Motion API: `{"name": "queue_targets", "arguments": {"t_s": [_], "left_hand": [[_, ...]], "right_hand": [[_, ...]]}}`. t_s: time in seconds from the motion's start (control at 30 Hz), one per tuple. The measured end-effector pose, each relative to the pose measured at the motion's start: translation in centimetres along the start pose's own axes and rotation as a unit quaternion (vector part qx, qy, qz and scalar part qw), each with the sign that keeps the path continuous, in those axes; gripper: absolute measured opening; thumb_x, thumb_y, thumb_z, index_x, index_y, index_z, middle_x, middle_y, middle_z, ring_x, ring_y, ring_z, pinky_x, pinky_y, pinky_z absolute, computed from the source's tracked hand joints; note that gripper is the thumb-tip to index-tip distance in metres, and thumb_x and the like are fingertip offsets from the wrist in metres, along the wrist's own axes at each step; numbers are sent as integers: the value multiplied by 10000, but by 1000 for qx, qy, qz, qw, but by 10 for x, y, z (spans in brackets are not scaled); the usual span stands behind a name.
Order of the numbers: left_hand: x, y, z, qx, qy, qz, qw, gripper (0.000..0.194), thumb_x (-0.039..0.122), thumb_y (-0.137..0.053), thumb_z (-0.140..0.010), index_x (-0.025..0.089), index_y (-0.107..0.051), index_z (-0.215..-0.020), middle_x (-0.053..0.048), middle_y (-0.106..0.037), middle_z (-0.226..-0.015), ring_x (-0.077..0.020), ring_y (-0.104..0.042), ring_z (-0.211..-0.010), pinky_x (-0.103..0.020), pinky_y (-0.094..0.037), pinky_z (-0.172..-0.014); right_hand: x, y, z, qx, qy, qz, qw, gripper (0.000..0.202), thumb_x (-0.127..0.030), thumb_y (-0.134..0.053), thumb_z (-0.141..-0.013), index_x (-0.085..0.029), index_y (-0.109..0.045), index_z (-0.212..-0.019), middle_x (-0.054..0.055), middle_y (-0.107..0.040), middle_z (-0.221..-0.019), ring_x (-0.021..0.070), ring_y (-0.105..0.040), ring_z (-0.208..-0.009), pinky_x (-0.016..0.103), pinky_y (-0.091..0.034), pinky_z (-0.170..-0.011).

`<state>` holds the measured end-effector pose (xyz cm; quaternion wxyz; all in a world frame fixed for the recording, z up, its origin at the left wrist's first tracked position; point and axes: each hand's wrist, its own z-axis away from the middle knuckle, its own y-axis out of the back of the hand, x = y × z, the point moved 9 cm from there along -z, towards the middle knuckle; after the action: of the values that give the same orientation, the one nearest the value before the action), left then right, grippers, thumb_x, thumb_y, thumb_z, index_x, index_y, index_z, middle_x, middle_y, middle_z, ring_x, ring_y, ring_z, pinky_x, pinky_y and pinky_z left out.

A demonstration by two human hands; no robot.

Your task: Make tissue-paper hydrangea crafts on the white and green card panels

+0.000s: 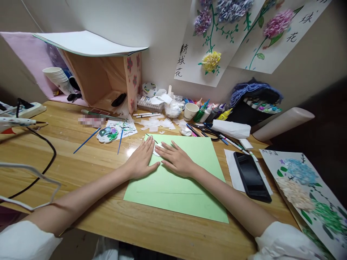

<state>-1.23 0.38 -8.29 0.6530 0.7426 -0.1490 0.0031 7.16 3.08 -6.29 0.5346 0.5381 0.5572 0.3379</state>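
Note:
A light green sheet of paper (176, 202) lies on the wooden table, with a thin dark line across its lower part and a short dark line at its top left corner. My left hand (142, 159) rests flat over the sheet's left edge, fingers stretched out and thumb apart. Facing it, my right hand (177, 159) lies flat on the green paper with its fingers spread. Between the two hands a small white piece (156, 151) shows, partly hidden under the right fingertips; its material I cannot make out. Neither hand grips anything.
Paint bottles (206, 112), a paper cup (191, 111) and white scraps (151, 124) stand or lie behind the sheet. Scissors (213, 133) and a black phone (252, 177) are right. Blue brushes (86, 141), a painted palette (107, 134) and a glue gun (18, 122) lie left.

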Motion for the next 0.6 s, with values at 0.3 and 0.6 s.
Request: {"name": "queue_targets", "arguments": {"t_s": [0.3,0.6], "left_hand": [[-1,-1,0,-5,6,9,1000,845,610,-347,-838,-5,-178,-1392,-244,-128,-1478,-306,-81,-1386,-457,-177,-1119],[-2,-3,0,-15,9,4,1000,869,609,-337,-838,-20,-134,-1403,-244,-97,-1482,-298,-59,-1389,-448,-160,-1123]], "right_hand": [[-5,0,1,-1,21,-8,1000,477,-348,-353,-937,-266,-296,-1404,6,-328,-1452,213,-135,-1390,512,-121,-1119],[-9,0,0,0,38,-3,999,471,-349,-386,-925,-275,-331,-1387,10,-370,-1430,217,-179,-1381,525,-143,-1112]]}}
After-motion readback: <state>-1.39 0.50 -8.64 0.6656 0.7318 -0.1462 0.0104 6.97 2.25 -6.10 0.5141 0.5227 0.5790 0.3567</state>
